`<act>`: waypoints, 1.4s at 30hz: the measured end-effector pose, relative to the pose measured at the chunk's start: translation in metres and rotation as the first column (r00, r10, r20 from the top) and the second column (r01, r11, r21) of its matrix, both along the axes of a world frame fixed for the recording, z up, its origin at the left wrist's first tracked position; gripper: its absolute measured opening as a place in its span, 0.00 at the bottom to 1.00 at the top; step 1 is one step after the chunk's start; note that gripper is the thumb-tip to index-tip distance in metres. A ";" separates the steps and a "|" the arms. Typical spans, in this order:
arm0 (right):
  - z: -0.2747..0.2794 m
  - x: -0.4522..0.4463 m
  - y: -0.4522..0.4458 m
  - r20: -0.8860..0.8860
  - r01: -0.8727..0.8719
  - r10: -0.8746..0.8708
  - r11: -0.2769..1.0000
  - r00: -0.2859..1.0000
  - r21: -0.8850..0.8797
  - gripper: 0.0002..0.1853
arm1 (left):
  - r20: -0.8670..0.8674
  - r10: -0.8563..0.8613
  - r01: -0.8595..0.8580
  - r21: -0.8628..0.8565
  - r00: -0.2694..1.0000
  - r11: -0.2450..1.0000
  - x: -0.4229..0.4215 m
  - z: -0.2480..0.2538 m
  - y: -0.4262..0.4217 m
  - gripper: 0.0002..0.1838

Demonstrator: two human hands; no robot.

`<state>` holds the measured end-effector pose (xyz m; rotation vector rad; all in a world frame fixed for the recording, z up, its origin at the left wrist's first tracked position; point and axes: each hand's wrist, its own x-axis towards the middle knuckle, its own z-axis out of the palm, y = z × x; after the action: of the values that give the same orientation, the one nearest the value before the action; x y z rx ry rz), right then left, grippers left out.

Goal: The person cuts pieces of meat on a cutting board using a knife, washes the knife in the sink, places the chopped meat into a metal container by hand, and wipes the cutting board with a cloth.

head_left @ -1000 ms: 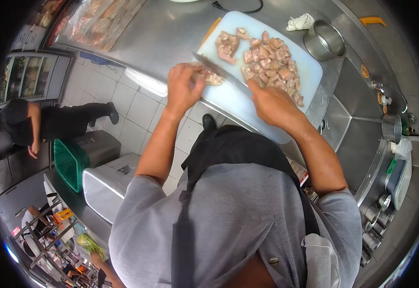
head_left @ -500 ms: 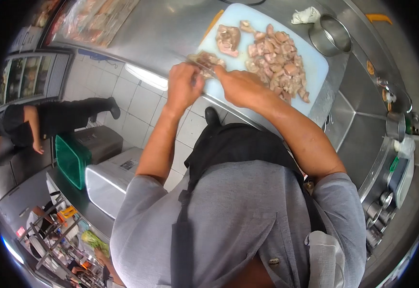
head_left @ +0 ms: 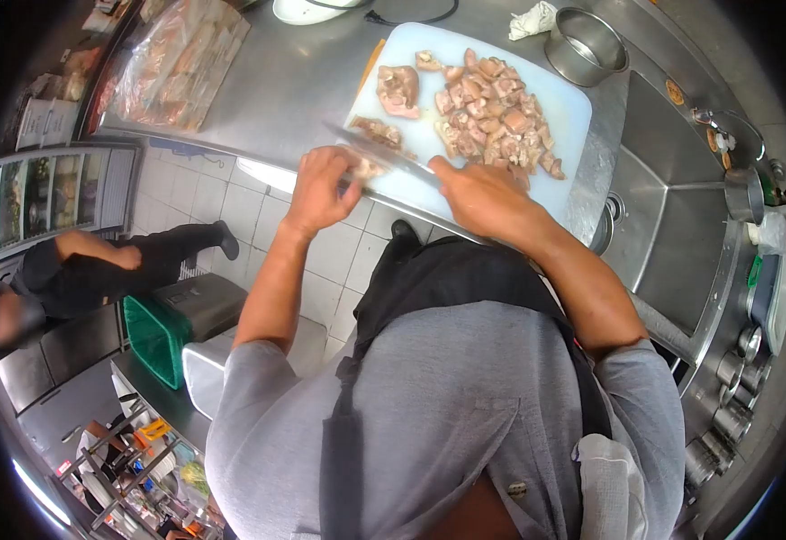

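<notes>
My right hand (head_left: 487,200) is closed around the handle of a knife (head_left: 395,160), whose blade points left across the near edge of a white cutting board (head_left: 575,121). Beside the blade, my left hand (head_left: 323,191) has its fingers curled on a piece of meat (head_left: 368,169) at the board's left front edge. Another strip of meat (head_left: 378,132) lies just beyond the knife, partly covered by it. Farther back is a larger uncut chunk (head_left: 398,91). A heap of chopped meat chunks (head_left: 501,117) covers the board's middle and right.
A metal pot (head_left: 586,47) and a crumpled white cloth (head_left: 532,20) stand behind the board. To the right is a steel sink (head_left: 663,225). Plastic-wrapped packages (head_left: 177,67) lie at the counter's left. Another person (head_left: 96,270) is on the left near a green bin (head_left: 154,337).
The knife has come away from close beside my left fingers, and more of its blade shows. My hands are farther apart. The whole view has shifted, with the board appearing farther left.
</notes>
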<state>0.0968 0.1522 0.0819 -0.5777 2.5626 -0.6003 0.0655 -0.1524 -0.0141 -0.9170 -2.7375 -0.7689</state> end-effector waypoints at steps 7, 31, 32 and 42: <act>0.008 0.012 0.046 -0.101 0.268 -0.283 0.953 0.954 -0.143 0.15 | -0.246 -0.203 0.182 -0.106 0.948 0.978 -0.043 0.017 0.036 0.28; -0.025 0.024 0.032 -0.151 0.193 -0.191 0.981 0.970 -0.001 0.15 | -0.156 0.569 -0.504 0.320 0.807 0.802 -0.013 -0.033 0.132 0.33; -0.026 0.024 0.033 -0.169 0.193 -0.191 0.981 0.967 -0.002 0.14 | -0.066 0.568 -0.505 0.381 0.820 0.774 -0.011 -0.034 0.136 0.33; -0.020 0.026 0.033 -0.192 0.204 -0.203 0.979 0.960 -0.015 0.17 | 0.023 0.152 -0.153 0.062 0.988 0.986 -0.001 0.002 0.066 0.36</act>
<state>0.1224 0.1850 0.0623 -0.3890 2.8289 -0.6331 0.0650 -0.0859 -0.0124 -0.6817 -2.7417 -0.8335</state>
